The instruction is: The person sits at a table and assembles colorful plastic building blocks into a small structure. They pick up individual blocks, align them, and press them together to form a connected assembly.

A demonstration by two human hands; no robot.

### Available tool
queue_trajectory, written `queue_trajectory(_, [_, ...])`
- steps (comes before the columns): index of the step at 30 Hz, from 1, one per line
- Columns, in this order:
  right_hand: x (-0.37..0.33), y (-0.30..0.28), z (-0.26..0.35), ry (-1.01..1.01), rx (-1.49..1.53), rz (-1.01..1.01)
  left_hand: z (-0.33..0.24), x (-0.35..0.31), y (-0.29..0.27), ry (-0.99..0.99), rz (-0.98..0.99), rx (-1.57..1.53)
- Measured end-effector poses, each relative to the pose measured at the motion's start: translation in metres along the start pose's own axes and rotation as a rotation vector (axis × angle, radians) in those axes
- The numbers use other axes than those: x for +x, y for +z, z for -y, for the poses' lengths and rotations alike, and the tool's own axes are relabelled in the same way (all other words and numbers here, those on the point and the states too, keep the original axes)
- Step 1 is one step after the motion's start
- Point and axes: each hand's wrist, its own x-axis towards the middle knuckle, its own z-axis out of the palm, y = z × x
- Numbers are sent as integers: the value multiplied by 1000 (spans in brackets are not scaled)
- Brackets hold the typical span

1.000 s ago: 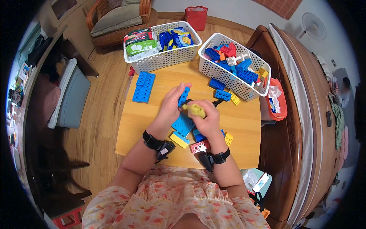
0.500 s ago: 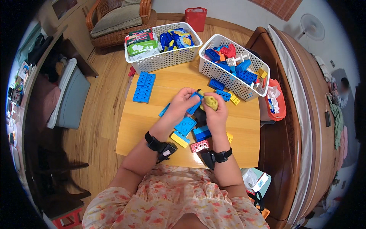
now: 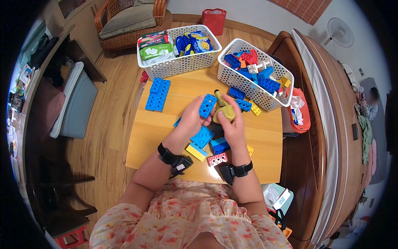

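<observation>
My left hand [image 3: 191, 118] holds a blue toy brick [image 3: 207, 106] upright, its studded face turned up. In my right hand [image 3: 233, 126] is an olive-yellow piece [image 3: 226, 113] with a thin dark-tipped end; its exact kind is unclear. The two held things are close together but apart. Below my hands lie a light-blue brick plate [image 3: 202, 136], a yellow brick [image 3: 196, 152], some blue bricks [image 3: 220, 145] and a red-and-white brick [image 3: 217, 159]. A black object [image 3: 217, 128] shows partly between my hands. Right of my right hand rest a blue brick [image 3: 243, 105] and a yellow brick [image 3: 255, 108].
Joined blue bricks [image 3: 157, 96] lie at the wooden table's [image 3: 141, 137] far left. Behind stand a white basket of packages [image 3: 182, 62] and a white basket of bricks [image 3: 248, 84]. A red bag [image 3: 305, 112] is beside the table, near a wooden bed frame [image 3: 309, 145].
The blue brick has tilted so its studs face up, and it has moved apart from the olive-yellow piece. That piece has turned in my right hand, showing its thin end.
</observation>
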Motion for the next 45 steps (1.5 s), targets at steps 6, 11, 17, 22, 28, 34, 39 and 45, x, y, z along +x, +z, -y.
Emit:
queue_trajectory(6, [2, 8, 4, -231, -494, 58, -4, -4, 8, -126, -133, 87])
queue_trajectory(11, [10, -5, 1, -39, -201, -302, -3, 1, 19, -93, 41, 146])
queue_trajectory(17, [14, -13, -17, 53, -49, -371, -28, 57, 40, 181, -62, 430])
queue_trajectory(22, [12, -9, -9, 69, -34, -352, -55, 126, 74, 327, -73, 538])
queue_trajectory(28, [12, -17, -9, 60, -54, -387, -47, 121, 68, 440, -173, 766])
queue_trajectory(34, [4, -10, 11, -99, 103, -451, -4, 102, 51, 237, 283, 1236])
queue_trajectory(39, [-1, -7, 10, -218, -9, -337, 35, 125, 42, 816, 547, 1678])
queue_trajectory(45, [-3, -9, 8, -226, -61, -319, 9, 109, 40, 494, 587, 1849])
